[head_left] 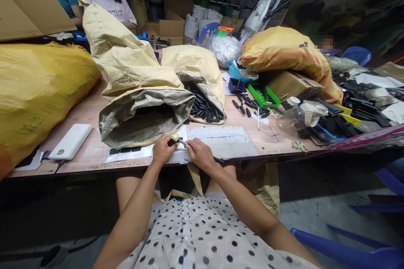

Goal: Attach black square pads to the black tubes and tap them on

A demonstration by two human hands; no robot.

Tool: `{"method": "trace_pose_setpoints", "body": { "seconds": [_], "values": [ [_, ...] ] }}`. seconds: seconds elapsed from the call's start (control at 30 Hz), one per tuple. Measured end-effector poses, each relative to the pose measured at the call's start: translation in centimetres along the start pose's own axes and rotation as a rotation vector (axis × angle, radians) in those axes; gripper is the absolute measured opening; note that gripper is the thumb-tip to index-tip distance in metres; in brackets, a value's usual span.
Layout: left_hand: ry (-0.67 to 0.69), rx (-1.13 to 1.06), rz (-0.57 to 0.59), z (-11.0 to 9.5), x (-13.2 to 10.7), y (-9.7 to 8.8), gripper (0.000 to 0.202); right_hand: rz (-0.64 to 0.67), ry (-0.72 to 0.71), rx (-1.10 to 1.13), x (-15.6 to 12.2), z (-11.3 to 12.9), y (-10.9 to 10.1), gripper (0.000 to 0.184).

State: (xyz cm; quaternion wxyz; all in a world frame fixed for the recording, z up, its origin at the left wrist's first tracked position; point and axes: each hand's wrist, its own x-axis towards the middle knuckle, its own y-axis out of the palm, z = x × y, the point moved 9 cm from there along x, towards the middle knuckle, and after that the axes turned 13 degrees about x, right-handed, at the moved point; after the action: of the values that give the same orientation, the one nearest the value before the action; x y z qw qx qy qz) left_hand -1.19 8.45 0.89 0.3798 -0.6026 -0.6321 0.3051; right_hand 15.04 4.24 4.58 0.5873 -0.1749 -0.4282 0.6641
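Black plastic with a round yellow-green cap: the small part (175,139) sits just below mid-frame, over the near edge of the table (86,114). Your left hand (162,150) and right hand (200,154) are close together, and the fingertips of each pinch the part from either side. Whether a thin pin runs toward the right hand is too small to tell.

Judgement: light, stiff, and smooth enough to slip. Grip it by the dark body, not the cap.

Under your hands lies a white sheet (224,141). Just above them, the grey-lined sack (145,111) gapes left of centre and the sack of black pieces (205,109) lies open beside it. Both are near enough to crowd a forward reach.

A white power bank (71,141) lies at lower left. A green tray (263,96) and a clear bottle (292,115) stand right of centre, well apart from your hands. Another person (110,6) sits at upper left.
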Motion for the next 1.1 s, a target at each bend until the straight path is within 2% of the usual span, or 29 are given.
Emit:
{"method": "trace_pose_setpoints", "body": {
  "seconds": [0.13,0.3,0.5,0.77,0.93,1.0,1.1],
  "values": [
    [0.012,-0.024,-0.008,0.0,0.0,0.0,0.014,-0.024,0.018,-0.016,0.5,-0.9,-0.1,0.024],
    [0.011,-0.037,-0.006,-0.2,-0.1,-0.1,0.014,-0.084,0.058,-0.083,3.2,-3.4,-1.2,0.025],
    [0.023,-0.022,-0.02,-0.3,-0.2,-0.2,0.011,-0.062,0.057,-0.213,5.1,-5.5,0.1,0.018],
    [0.092,-0.118,0.004,-0.2,-0.6,-0.2,0.013,-0.116,0.013,-0.274,4.7,-5.4,0.7,0.013],
    [0.033,-0.195,0.015,0.3,-0.7,-0.7,0.02,-0.123,0.019,-0.283,4.8,-5.2,0.5,0.012],
    [0.047,-0.239,0.015,-0.3,-1.4,-1.1,0.022,-0.127,0.024,-0.285,4.8,-5.2,0.5,0.011],
    [0.189,-0.304,0.021,-2.3,-4.4,-1.3,0.023,-0.128,0.023,-0.285,4.8,-5.2,0.5,0.011]
  ]
}}
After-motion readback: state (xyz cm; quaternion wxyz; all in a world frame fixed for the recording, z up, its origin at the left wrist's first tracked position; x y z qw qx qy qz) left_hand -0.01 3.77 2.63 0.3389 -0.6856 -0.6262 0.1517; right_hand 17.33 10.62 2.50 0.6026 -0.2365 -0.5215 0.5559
